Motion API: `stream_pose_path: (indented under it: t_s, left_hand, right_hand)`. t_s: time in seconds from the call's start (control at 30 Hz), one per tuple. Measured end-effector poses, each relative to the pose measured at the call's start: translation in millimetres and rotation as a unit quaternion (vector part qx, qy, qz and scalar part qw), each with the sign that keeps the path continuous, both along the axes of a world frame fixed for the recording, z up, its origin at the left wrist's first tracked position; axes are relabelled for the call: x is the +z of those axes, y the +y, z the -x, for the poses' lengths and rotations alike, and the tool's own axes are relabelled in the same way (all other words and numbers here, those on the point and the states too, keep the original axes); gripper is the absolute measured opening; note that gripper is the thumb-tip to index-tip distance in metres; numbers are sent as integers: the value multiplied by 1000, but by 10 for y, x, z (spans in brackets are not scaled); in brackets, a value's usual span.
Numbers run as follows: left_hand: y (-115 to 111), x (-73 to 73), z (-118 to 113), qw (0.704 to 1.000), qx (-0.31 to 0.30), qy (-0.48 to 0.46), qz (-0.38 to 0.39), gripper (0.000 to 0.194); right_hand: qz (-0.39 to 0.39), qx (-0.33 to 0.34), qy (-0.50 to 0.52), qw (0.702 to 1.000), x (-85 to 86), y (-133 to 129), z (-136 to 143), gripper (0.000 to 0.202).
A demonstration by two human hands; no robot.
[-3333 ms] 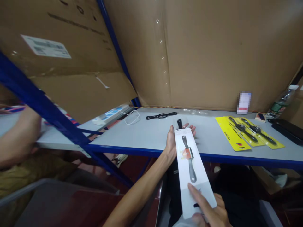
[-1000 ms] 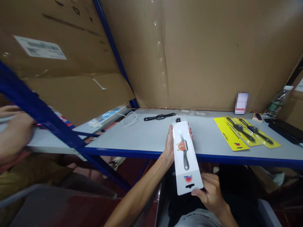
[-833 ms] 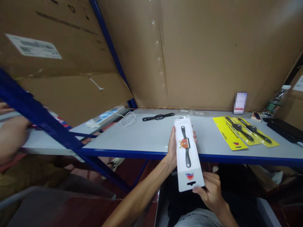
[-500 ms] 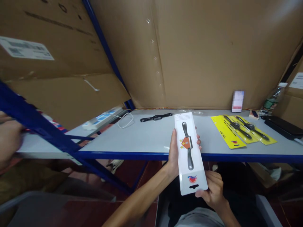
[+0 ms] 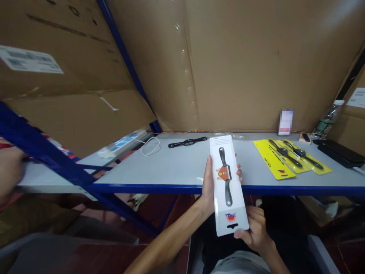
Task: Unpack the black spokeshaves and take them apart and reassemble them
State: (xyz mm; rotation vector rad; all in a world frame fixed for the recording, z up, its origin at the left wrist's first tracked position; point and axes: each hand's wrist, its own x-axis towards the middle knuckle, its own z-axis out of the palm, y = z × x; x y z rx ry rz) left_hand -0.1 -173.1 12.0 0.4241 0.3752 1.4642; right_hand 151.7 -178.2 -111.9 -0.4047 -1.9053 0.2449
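Observation:
A white printed packaging card (image 5: 235, 190) with a picture of a spokeshave on it is held up in front of the table edge, its hang-hole end toward me. My left hand (image 5: 209, 184) is closed around its middle, thumb on the left edge and fingertips showing past the right edge. My right hand (image 5: 255, 230) grips the near right corner with the thumb on the front. Behind the card a loose black spokeshave (image 5: 188, 142) lies on the table. To the right are yellow cards (image 5: 275, 163) and black spokeshaves in clear blister packs (image 5: 303, 154).
The grey table (image 5: 168, 167) has a blue front edge. A phone (image 5: 285, 122), a water bottle (image 5: 326, 121) and a black case (image 5: 340, 152) stand or lie at the right. At the left are a power strip (image 5: 122, 144), a white cable (image 5: 151, 146) and another person's blurred hand (image 5: 11, 171).
The view shifts very slightly. Both hands keep their hold on the white card, which stays almost in place.

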Motion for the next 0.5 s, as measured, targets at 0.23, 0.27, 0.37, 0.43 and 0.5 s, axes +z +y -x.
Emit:
stream_pose_path:
  t_s: [0.23, 0.27, 0.37, 0.43, 0.5]
  left_hand:
    - [-160, 66, -17, 990, 38, 75, -113, 74]
    - [-189, 77, -19, 986, 44, 90, -130, 75]
    - [-254, 95, -22, 978, 53, 121, -158, 78]
    - [-273, 76, -18, 977, 42, 130, -166, 83]
    - [-275, 23, -5, 978, 23, 130, -159, 90]
  right_hand:
    - [79, 56, -82, 992, -34, 39, -7, 57]
    - [115, 81, -77, 987, -32, 26, 1, 56]
    - [227, 170, -46, 958, -30, -22, 31, 53]
    - [270, 207, -37, 940, -37, -39, 46, 51]
    - [289, 217, -40, 932, -50, -36, 53, 51]
